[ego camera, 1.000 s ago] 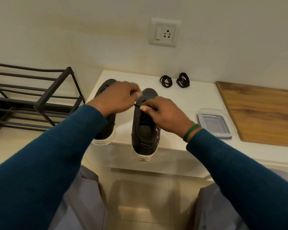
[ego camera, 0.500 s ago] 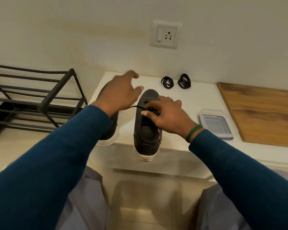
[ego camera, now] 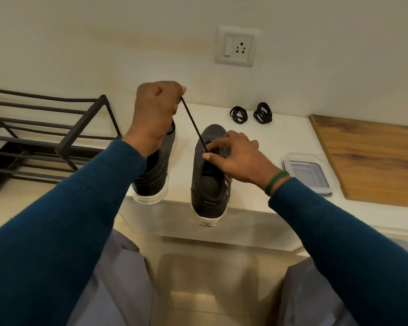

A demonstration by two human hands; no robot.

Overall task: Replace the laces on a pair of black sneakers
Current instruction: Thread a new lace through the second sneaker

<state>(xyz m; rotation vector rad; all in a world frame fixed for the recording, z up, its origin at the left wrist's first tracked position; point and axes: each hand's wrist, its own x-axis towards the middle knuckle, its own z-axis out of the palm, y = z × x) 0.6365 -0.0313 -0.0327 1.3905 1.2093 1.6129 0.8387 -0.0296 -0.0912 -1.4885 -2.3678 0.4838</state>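
i see left hand point(ego camera: 157, 109) fisted, pinching lace point(ego camera: 193, 124) end. lace runs taut down to right hand point(ego camera: 236, 156). right fingers curled, pinching lace where it meets right sneaker point(ego camera: 207, 191), which sits under them on ledge point(ego camera: 280, 137). left sneaker point(ego camera: 154, 177) below left wrist. two coils point(ego camera: 238, 113) beyond right fingertips. box point(ego camera: 306, 172) beside right wrist.

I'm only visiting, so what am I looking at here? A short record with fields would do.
Activity: pulling a lace through a black sneaker on a white ledge
Left hand: grips the black lace, taut and raised
Right hand: fingers pinch the lace at the sneaker's eyelets
Other sneaker: beside it, partly hidden by the left arm
Spare laces: two coiled bundles by the wall
Also there: lidded plastic container, wooden board, black shoe rack
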